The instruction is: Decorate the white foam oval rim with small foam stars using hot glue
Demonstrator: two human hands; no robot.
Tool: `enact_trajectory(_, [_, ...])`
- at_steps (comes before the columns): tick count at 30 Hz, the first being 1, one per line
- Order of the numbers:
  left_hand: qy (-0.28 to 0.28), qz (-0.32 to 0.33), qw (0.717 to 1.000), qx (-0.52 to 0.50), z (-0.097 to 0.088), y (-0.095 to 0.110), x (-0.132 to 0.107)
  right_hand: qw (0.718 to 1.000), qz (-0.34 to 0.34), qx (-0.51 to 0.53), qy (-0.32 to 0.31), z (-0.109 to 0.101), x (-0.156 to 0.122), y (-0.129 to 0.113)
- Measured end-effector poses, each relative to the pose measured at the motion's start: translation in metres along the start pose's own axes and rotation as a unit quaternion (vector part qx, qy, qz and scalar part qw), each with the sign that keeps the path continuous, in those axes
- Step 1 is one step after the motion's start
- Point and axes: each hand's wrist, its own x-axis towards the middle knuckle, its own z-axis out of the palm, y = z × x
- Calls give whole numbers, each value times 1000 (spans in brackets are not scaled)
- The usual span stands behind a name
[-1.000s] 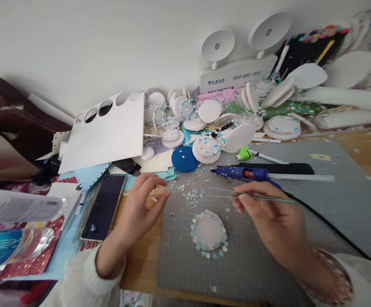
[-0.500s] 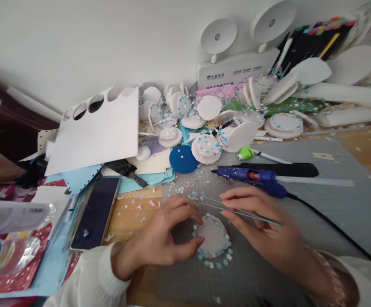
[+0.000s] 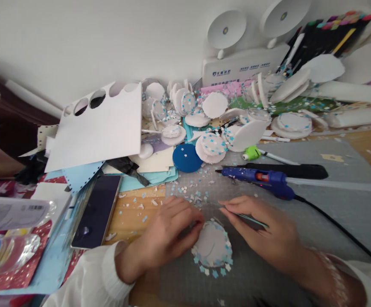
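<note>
One white disc [image 3: 209, 243], edged with blue and white stars, is being supported on the grey cutting mat [image 3: 319, 213], between the hands. At its upper-left rim, the left hand [image 3: 175, 232] is being held with thumb and forefinger drawn together; half a second ago these were being held apart. Work is therefore judged to be being concentrated at that edge. Whether anything is being pinched there cannot be told. In the right hand [image 3: 262, 226], a thin green item [image 3: 252, 220] is being pinched between thumb and fingers; its far end is being lost in blur. Loose stars [image 3: 195, 196] and a blue glue gun [image 3: 255, 175] are being noted beyond. At the left border, a plastic bottle [image 3: 12, 253] is being cut off.
</note>
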Motion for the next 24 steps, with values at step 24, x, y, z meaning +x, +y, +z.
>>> enact_trajectory(24, [132,-164,973,-90,7,-3,-1,1000,6,-12,-2,6,-5,7])
